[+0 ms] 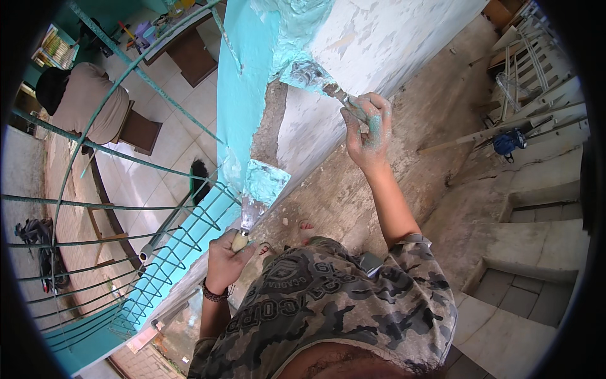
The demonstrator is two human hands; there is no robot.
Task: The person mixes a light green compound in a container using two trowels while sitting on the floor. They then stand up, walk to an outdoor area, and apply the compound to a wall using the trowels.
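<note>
My left hand (224, 260) is wrapped round the handle of a putty knife (254, 211), its blade pointing up and loaded with turquoise paste (266, 181). My right hand (369, 134) grips a second putty knife (309, 77). That smeared blade lies against the corner of the wall, just below thick, uneven turquoise paste (302, 28). Between the two blades runs a rough strip of bare grey cement (271, 120). Smooth turquoise paint (243, 82) covers the wall's left face, while its right face (366, 47) is white and patchy. Dried paste speckles my right fingers.
Turquoise metal bars (126, 151) cross the left side. Beyond them, a person (95, 101) sits facing away on a tiled floor, near a broom (199, 180). Wooden planks (505, 134) and a blue bundle (509, 144) lie at the right. Stained concrete (435, 101) runs along the wall.
</note>
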